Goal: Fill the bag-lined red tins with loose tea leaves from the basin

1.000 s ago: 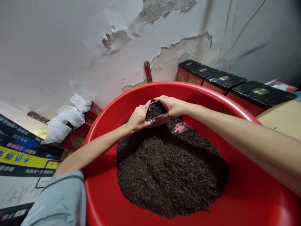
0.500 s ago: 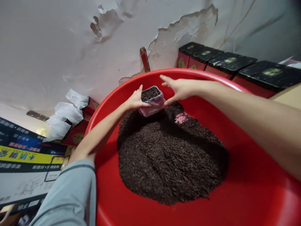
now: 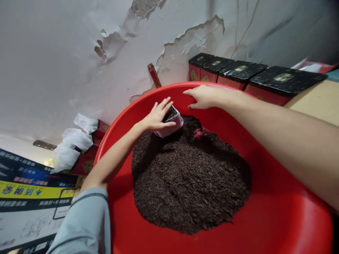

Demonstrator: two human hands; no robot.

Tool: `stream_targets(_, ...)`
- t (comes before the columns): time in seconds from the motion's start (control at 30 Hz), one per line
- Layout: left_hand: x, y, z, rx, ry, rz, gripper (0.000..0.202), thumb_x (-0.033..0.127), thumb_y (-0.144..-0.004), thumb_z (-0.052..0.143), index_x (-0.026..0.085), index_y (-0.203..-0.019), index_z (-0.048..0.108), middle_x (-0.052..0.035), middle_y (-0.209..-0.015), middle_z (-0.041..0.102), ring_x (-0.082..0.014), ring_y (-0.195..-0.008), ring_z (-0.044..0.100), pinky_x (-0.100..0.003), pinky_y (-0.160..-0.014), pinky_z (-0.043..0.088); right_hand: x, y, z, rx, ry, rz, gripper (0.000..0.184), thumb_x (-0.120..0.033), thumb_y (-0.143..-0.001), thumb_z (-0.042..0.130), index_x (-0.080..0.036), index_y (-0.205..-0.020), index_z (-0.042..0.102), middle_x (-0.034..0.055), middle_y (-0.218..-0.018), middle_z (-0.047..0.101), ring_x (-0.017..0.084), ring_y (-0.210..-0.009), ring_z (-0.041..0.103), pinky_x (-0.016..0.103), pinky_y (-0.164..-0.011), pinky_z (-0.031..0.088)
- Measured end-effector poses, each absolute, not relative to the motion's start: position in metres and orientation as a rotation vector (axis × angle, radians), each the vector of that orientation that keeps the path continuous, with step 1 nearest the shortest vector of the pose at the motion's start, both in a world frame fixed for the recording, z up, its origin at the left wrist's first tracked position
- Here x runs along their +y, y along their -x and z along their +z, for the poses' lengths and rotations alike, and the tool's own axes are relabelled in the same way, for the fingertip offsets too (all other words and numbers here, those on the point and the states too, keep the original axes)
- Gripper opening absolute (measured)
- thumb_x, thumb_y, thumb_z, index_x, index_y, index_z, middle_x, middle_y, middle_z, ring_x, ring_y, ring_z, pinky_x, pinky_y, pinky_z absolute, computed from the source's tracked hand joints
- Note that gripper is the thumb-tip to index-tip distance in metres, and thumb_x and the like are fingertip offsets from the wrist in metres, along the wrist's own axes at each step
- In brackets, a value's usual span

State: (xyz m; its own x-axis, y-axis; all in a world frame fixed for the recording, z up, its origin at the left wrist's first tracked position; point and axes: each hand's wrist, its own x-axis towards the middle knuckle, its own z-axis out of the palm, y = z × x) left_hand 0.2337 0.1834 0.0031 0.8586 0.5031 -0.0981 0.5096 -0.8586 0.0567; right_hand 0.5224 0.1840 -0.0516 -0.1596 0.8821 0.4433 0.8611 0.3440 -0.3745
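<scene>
One huge red basin (image 3: 278, 218) fills the scene, spreading beneath both grips and back toward the person. Piled inside it, just under and nearer than the left grip (image 3: 156, 116), sits a broad heap of dark loose tea leaves (image 3: 190, 183). Off beyond and to the right of the right grip (image 3: 203, 97), a row of red tins with black lids (image 3: 280, 82) lines the peeling wall on the tan counter (image 3: 315, 106). Well out to the left of the left grip, crumpled white plastic bags (image 3: 72, 139) spill over more red boxes.

Now the hands. The left grip is spread, fingers splayed flat across the mouth of a small clear pouch (image 3: 171, 126) packed with leaves; the pouch leans tilted on the heap's far edge, right under that palm. The right grip is loose and apart, holding nothing, hovering by the basin's far rim, just to the right of the pouch and not touching it. Between and a touch nearer than the two grips, a small pink patch (image 3: 198, 133) shows among the leaves.
</scene>
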Motion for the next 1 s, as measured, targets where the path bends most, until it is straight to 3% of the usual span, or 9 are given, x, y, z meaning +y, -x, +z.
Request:
stream_targets(0.13,0.188,-0.234,-0.005,0.637,-3.050,-0.262,0.097,0.069,-0.097,0.047,0.011,-0.167,0.014,-0.0202,-0.176,0.007,-0.0309,-0.165,0.006,-0.050,-0.133,0.011,0.158,-0.516,-0.023,-2.329,1.777,0.065,0.081,-0.058,-0.090,0.067,-0.017,-0.158,0.049,0.0147,-0.140,0.068,0.035,-0.126,0.065,0.047,-0.108,0.049)
stream_targets(0.27,0.178,-0.221,-0.010,0.658,-3.137,-0.088,0.101,0.071,-0.094,0.052,0.013,-0.168,0.014,-0.0219,-0.176,0.007,-0.0389,-0.164,0.005,-0.061,-0.131,0.009,0.156,-0.515,-0.015,-2.363,1.770,-0.004,0.073,-0.053,-0.090,0.069,-0.020,-0.153,0.056,0.0116,-0.137,0.070,0.032,-0.123,0.066,0.042,-0.103,0.051)
stream_targets(0.37,0.144,-0.204,-0.020,0.440,-3.187,0.222,0.072,0.055,-0.102,0.048,0.022,-0.164,0.030,-0.0182,-0.170,0.035,-0.0352,-0.159,0.029,-0.059,-0.128,0.024,0.167,-0.518,-0.024,-2.338,1.760,0.016,0.069,-0.053,-0.091,0.069,-0.018,-0.150,0.060,0.0113,-0.135,0.071,0.032,-0.122,0.066,0.041,-0.102,0.050)
stream_targets(0.47,0.102,-0.182,-0.044,0.148,-3.158,0.025,0.051,0.047,-0.105,0.047,0.023,-0.149,0.053,-0.0160,-0.145,0.064,-0.0302,-0.138,0.057,-0.050,-0.115,0.047,0.169,-0.518,-0.026,-2.349,1.758,0.013,0.062,-0.050,-0.094,0.064,-0.013,-0.144,0.064,0.0119,-0.127,0.074,0.029,-0.117,0.068,0.040,-0.101,0.048)
stream_targets(0.57,0.075,-0.157,-0.073,0.399,-3.149,-0.232,0.060,0.057,-0.100,0.053,0.017,-0.145,0.059,-0.0240,-0.153,0.053,-0.0404,-0.141,0.051,-0.059,-0.109,0.050,0.157,-0.509,-0.014,-2.365,1.746,0.006,0.043,-0.038,-0.094,0.066,-0.016,-0.130,0.074,0.0082,-0.105,0.079,0.024,-0.098,0.073,0.038,-0.092,0.051)
stream_targets(0.63,0.070,-0.146,-0.088,0.579,-3.121,-0.227,0.058,0.055,-0.101,0.052,0.016,-0.145,0.059,-0.0246,-0.152,0.053,-0.0406,-0.138,0.052,-0.060,-0.105,0.052,0.146,-0.501,-0.002,-2.379,1.794,0.036,0.025,-0.026,-0.091,0.068,-0.020,-0.112,0.081,0.0044,-0.084,0.078,0.021,-0.080,0.072,0.036,-0.082,0.053)
stream_targets(0.73,0.078,-0.142,-0.099,0.573,-3.113,-0.120,0.044,0.045,-0.103,0.048,0.016,-0.130,0.067,-0.0200,-0.132,0.065,-0.0313,-0.121,0.063,-0.050,-0.100,0.058,0.134,-0.490,0.013,-2.382,1.828,0.030,0.014,-0.025,-0.089,0.073,-0.020,-0.097,0.082,0.0038,-0.073,0.074,0.020,-0.073,0.068,0.034,-0.074,0.052)
stream_targets(0.87,0.094,-0.154,-0.096,0.366,-3.175,-0.085,0.036,0.041,-0.106,0.044,0.016,-0.112,0.070,-0.0147,-0.107,0.072,-0.0213,-0.097,0.071,-0.031,-0.073,0.062,0.130,-0.483,0.018,-2.339,1.750,-0.055,0.024,-0.039,-0.088,0.078,-0.017,-0.097,0.081,0.0088,-0.086,0.075,0.025,-0.085,0.070,0.037,-0.076,0.051)
stream_targets(1.0,0.103,-0.167,-0.072,0.300,-3.246,0.065,0.031,0.038,-0.105,0.046,0.017,-0.106,0.068,-0.0098,-0.092,0.073,-0.0156,-0.078,0.072,-0.024,-0.060,0.058,0.126,-0.484,0.018,-2.332,1.743,-0.052,0.021,-0.035,-0.089,0.076,-0.016,-0.097,0.081,0.0099,-0.090,0.076,0.028,-0.091,0.071,0.038,-0.079,0.051)
